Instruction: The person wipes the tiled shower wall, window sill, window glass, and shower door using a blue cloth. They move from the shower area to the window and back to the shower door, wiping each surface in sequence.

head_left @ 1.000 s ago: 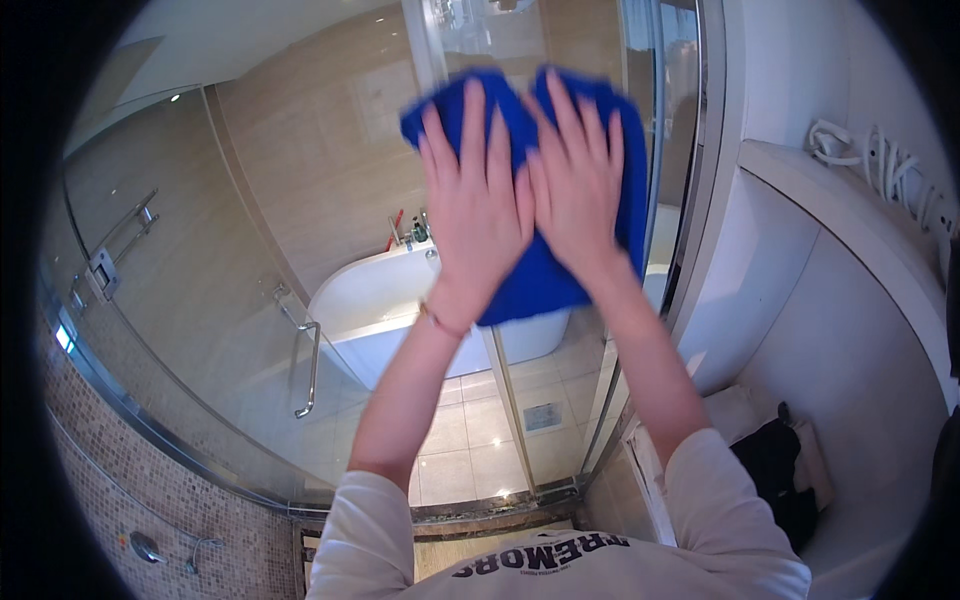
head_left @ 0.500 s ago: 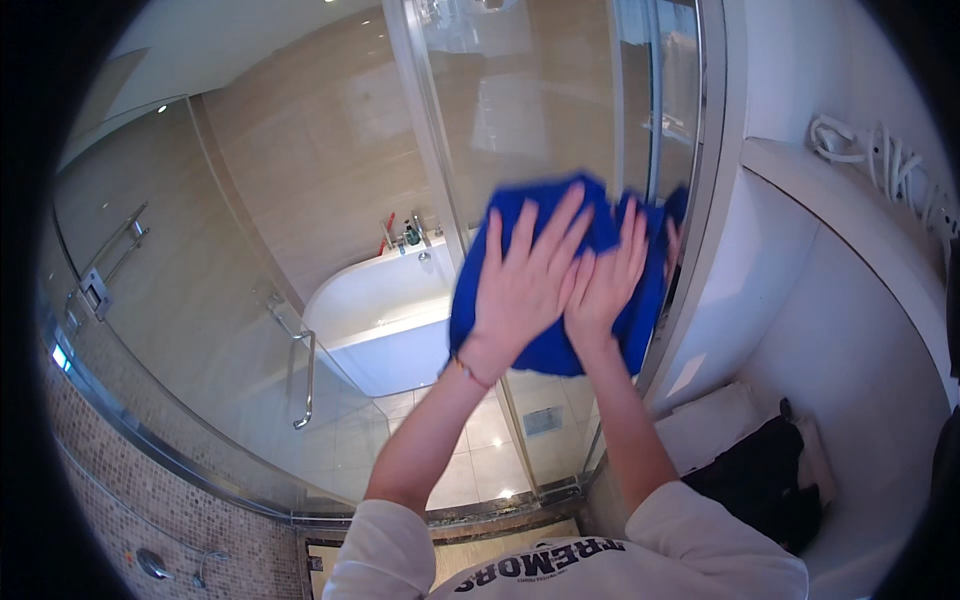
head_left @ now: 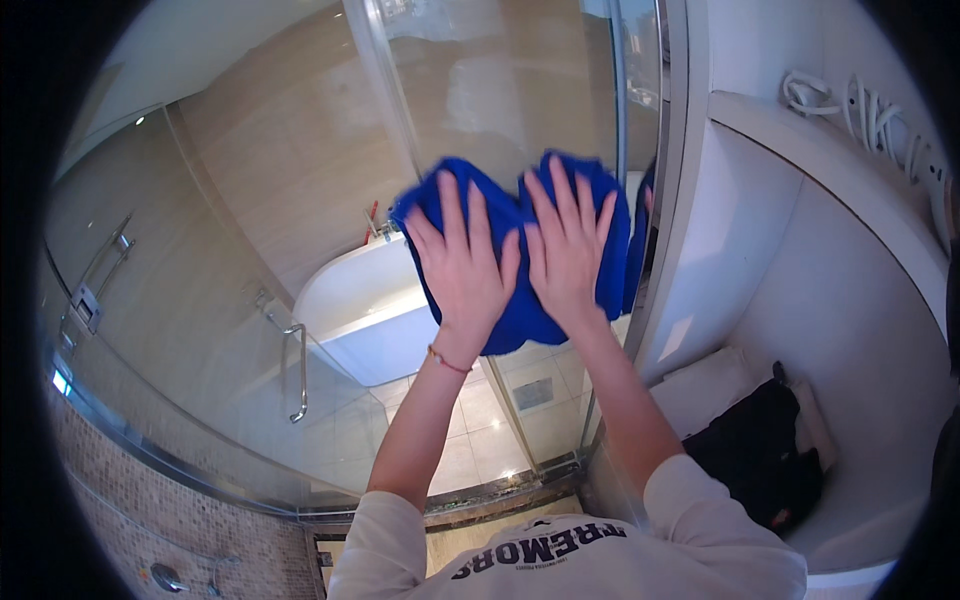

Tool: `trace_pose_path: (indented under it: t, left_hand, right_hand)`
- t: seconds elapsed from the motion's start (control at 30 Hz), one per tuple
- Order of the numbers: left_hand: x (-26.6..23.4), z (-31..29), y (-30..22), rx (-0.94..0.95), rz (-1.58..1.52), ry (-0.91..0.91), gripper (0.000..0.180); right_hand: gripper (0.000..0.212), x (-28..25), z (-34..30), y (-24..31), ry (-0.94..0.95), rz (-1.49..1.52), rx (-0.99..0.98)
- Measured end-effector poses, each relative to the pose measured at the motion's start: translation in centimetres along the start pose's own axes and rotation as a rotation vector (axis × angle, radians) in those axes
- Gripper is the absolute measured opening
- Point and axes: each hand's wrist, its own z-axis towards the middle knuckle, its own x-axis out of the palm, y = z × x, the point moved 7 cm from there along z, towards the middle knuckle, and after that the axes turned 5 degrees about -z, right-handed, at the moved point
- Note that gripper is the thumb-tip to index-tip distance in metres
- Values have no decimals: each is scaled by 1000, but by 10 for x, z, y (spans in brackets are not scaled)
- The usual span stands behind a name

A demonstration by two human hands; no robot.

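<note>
A blue cloth lies spread against the upright glass panel in front of me. My left hand presses flat on its left part, fingers apart, with a thin bracelet at the wrist. On the right part my right hand also lies flat with spread fingers. Both thumbs point inward, with a strip of cloth between the hands. The cloth's top edge dips in the middle and rises above each set of fingertips. Its underside against the glass is hidden.
Behind the glass stands a white bathtub. To the left is a glass door with a metal handle. A white shelf juts out on the right with a coiled white cord. Dark fabric lies in the compartment below.
My hands have moved apart, the left shifting leftward and the right slightly left and upward. The cloth has slid left and now spreads wider under them. The view has shifted slightly.
</note>
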Motion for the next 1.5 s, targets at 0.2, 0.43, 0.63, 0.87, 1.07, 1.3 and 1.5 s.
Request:
trace_pose_path:
  t: [0.2,0.43,0.63,0.87,1.07,1.3,1.5]
  left_hand:
    - [18,-16,-12,-48,70,11,63]
    - [72,-128,-45,221,-36,312,52]
    - [42,11,-58,51,-170,-10,63]
    - [86,28,-100,265,180,292,49]
    - [137,-175,-103,316,-262,649,23]
    - [155,-275,-81,288,-392,736,46]
    - [80,-55,-70,21,-21,246,54]
  right_hand:
    - [47,6,-20,-22,-124,52,45]
    - [33,4,-143,-34,-72,164,132]
    - [38,-87,-12,-11,-482,12,4]
    - [58,-51,-2,-49,-146,-178,92]
    - [59,-16,-208,-69,86,-101,360]
    - [57,-21,-247,-63,170,-3,405]
    - [49,-40,-75,-58,14,-23,192]
